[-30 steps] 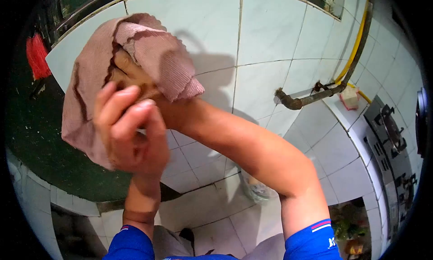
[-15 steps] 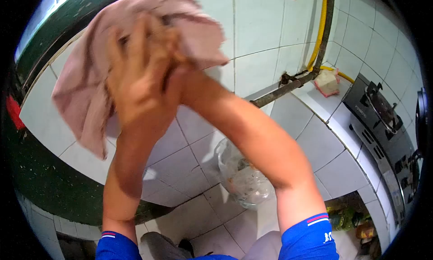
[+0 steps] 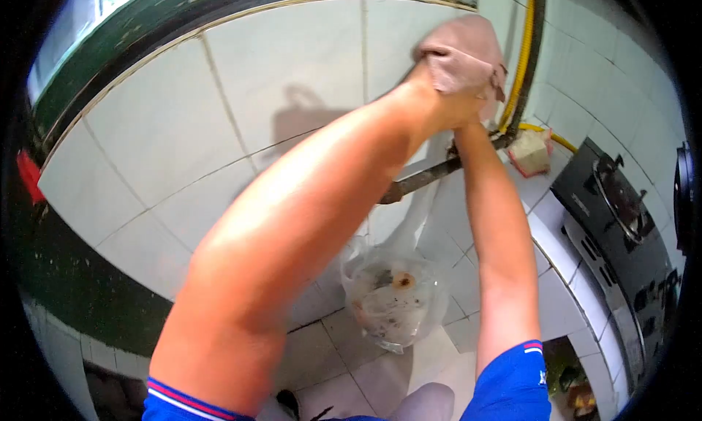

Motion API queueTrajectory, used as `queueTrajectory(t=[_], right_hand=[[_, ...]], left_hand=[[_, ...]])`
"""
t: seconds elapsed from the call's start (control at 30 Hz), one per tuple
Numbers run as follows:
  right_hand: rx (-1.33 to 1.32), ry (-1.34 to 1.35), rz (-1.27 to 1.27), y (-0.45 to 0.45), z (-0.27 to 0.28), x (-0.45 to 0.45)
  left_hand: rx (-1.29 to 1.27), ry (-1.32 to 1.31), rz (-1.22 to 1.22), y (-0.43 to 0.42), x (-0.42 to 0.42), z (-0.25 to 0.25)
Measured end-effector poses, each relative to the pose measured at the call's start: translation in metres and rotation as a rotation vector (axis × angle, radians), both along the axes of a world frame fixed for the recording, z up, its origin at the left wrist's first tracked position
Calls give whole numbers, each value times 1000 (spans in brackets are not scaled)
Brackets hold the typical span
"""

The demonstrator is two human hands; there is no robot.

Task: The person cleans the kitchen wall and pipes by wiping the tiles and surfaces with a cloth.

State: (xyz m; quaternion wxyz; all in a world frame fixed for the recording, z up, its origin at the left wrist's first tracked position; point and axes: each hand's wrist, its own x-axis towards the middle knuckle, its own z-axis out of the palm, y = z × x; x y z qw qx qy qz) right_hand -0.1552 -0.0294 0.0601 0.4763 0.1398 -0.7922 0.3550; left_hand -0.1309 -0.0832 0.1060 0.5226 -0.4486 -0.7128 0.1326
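Note:
A pink cloth (image 3: 464, 52) is bunched against the white tiled wall at the upper right, near the corner. My left hand (image 3: 431, 92) reaches across to it and is closed on it, the fingers covered by its folds. Close against the left wrist, my right hand (image 3: 468, 110) also meets the cloth from below. Most of its fingers are hidden behind the left hand and the fabric.
Below the hands run a dark pipe (image 3: 424, 178) and a yellow hose (image 3: 521, 59). A pale sponge-like block (image 3: 531, 154) lies beside the black gas stove (image 3: 607, 202). A clear plastic bag of waste (image 3: 395, 304) sits low in front. Dark green trim (image 3: 168, 23) edges the wall.
Both hands and the cloth have swung from the upper left to the upper right. The cloth, spread wide before, is now bunched around the hands. My left arm now crosses the view.

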Motion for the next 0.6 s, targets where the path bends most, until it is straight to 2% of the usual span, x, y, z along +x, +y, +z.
queueTrajectory(t=[0.07, 0.1, 0.17, 0.33, 0.47, 0.6], right_hand=[[-3, -5, 10, -9, -2, 5], [-1, -2, 8, -13, -4, 8], [7, 13, 4, -23, -5, 14], [100, 92, 75, -85, -6, 40], [208, 167, 203, -158, -11, 67], [303, 238, 401, -243, -25, 107]], left_hand=[[168, 498, -213, 3, -31, -12], [-65, 224, -150, -4, -22, -12], [-280, -62, -65, -26, -2, -7], [129, -287, -141, -95, 51, -1], [339, -210, -100, -179, 95, -22], [513, -67, 62, -278, 153, -57]])
